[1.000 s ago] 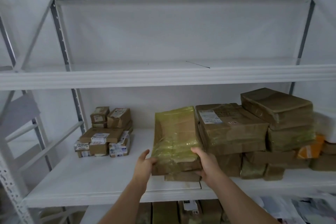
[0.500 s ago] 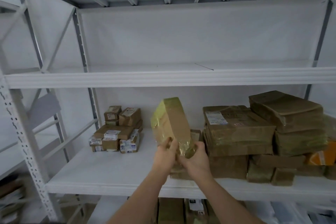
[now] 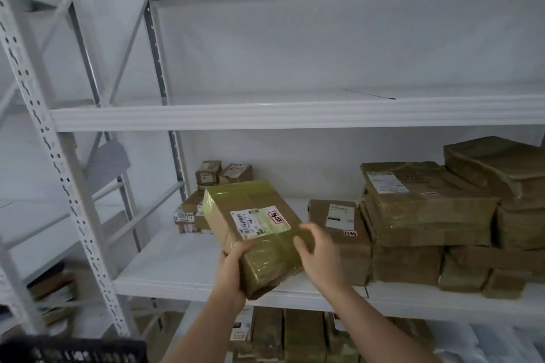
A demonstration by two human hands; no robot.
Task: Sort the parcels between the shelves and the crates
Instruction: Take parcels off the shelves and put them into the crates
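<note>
A brown parcel wrapped in yellow-green tape (image 3: 253, 230), label side up, is lifted off the middle shelf (image 3: 182, 268). My left hand (image 3: 233, 271) grips its near left corner from below. My right hand (image 3: 320, 250) sits at its right edge with fingers spread and lightly curled; whether it touches the parcel I cannot tell. Behind the right hand a flat brown parcel (image 3: 339, 218) with a white label lies on the shelf.
A tall stack of taped parcels (image 3: 427, 209) fills the shelf's right side. A small pile of little boxes (image 3: 206, 183) sits at the back left. The upper shelf (image 3: 265, 115) holds nothing visible. More parcels (image 3: 280, 333) stand below. A dark crate rim (image 3: 82, 351) shows bottom left.
The parcel has turned from standing on edge to lying label side up and has come toward me. My right hand has come off its underside to its right edge. The view shifted left.
</note>
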